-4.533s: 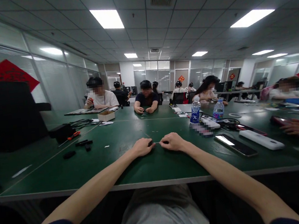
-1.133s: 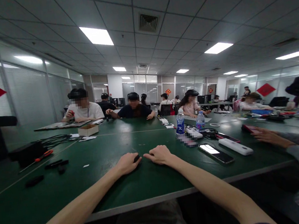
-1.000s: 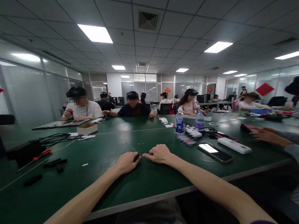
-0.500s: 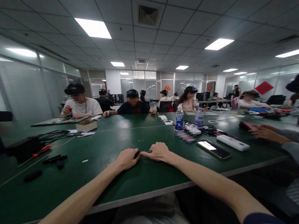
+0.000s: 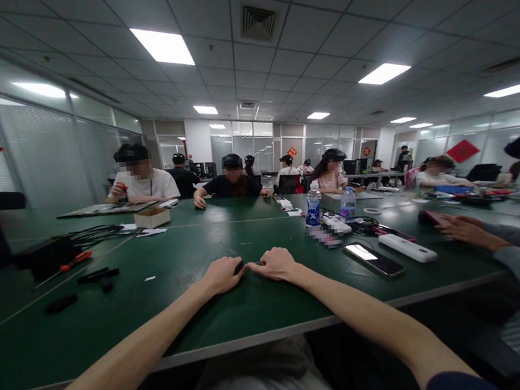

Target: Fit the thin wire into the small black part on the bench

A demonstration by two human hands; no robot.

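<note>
Left hand: the left hand (image 5: 222, 275) rests on its heel on the tabletop, fingers drawn into a narrow pinch around a small black piece (image 5: 239, 267), whose end pokes out past the fingertips.

Right hand: the right hand (image 5: 275, 264) lies palm down, fingers curved inward and reaching toward the left hand. It looks narrowly closed, but I cannot tell whether it holds anything.

Small black piece: it sits just above the green table (image 5: 115, 321), between the two hands. It is too small to make out its form.

Hand set-up: both wrists are low and the hands nearly touch, a steady way to do close finger work, since the tabletop takes their weight.

Left of the hands: a screwdriver with an orange-red handle (image 5: 76, 260) lies near black pieces (image 5: 60, 303), a black box (image 5: 41, 253) and a tangle of cables (image 5: 86, 236).

Right of the hands: a smartphone (image 5: 373, 259), a white power bank (image 5: 407, 248) and two water bottles (image 5: 313, 209) lie nearby.

Farther off: a co-worker's hand (image 5: 468, 231) rests at the right, and a cardboard box (image 5: 152, 217) stands across the table.
</note>
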